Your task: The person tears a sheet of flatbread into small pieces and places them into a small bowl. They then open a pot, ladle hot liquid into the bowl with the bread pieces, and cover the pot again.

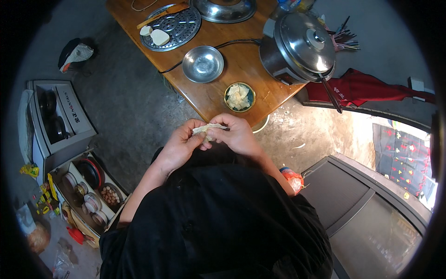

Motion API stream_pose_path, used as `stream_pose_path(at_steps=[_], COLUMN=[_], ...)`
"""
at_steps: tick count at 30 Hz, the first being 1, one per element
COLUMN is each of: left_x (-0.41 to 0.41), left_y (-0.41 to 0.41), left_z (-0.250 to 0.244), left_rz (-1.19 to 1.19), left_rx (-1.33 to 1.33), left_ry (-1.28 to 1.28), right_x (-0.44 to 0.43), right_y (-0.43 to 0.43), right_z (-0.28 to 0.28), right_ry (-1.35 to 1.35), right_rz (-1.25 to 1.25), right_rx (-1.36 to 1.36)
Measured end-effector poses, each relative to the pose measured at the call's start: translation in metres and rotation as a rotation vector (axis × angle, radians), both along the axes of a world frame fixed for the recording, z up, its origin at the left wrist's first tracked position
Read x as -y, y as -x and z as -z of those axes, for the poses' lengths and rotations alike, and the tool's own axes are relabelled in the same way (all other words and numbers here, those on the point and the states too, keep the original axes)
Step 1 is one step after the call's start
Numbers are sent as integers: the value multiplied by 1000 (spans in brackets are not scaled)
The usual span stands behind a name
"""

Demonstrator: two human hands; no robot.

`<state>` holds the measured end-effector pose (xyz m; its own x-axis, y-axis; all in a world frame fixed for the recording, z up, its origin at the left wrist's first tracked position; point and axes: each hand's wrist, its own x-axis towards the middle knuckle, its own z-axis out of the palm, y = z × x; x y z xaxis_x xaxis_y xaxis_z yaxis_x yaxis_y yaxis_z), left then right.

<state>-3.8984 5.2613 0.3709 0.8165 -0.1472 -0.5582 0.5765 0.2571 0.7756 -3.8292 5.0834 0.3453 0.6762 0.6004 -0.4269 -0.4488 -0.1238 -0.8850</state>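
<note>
My left hand [186, 139] and my right hand [234, 134] meet just off the near corner of the wooden table. Between them they pinch a pale, thin piece of flatbread-like food [209, 128], gripped by thumbs and fingers of both hands. Part of it is hidden behind my fingertips. On the table beyond my right hand sits a small dark bowl with a yellow rim [254, 101], filled with torn pale pieces [238, 97] of similar look. Farther back and to the left is a shiny metal bowl [203, 64].
A perforated steamer plate [188, 28] carries two white lumps [160, 37] and a wooden stick [163, 14]. A lidded electric cooker [296, 48] stands at the table's right, a dark-handled utensil [331, 93] jutting past the edge. Its cord [237, 42] crosses the tabletop [177, 87].
</note>
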Motion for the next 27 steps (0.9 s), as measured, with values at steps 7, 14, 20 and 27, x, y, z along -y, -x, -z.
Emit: stream_pose_path(at_steps=[7,14,20,27], left_x=[4,13,5,-14], left_y=[2,8,-5,-10], left_z=[2,9,10,27], left_rz=[70,-37,8,-318], left_rx=[76,448,456,57], left_ry=[-398,-831,-921,-133], right_x=[1,-3,-4,-26], right_y=[-4,-1,2,9], right_z=[3,3,-22,-7], right_ry=[0,-35,-233,-170], right_rz=[-86,-118,-159,-7], right_rx=[52,-84,-220,-177])
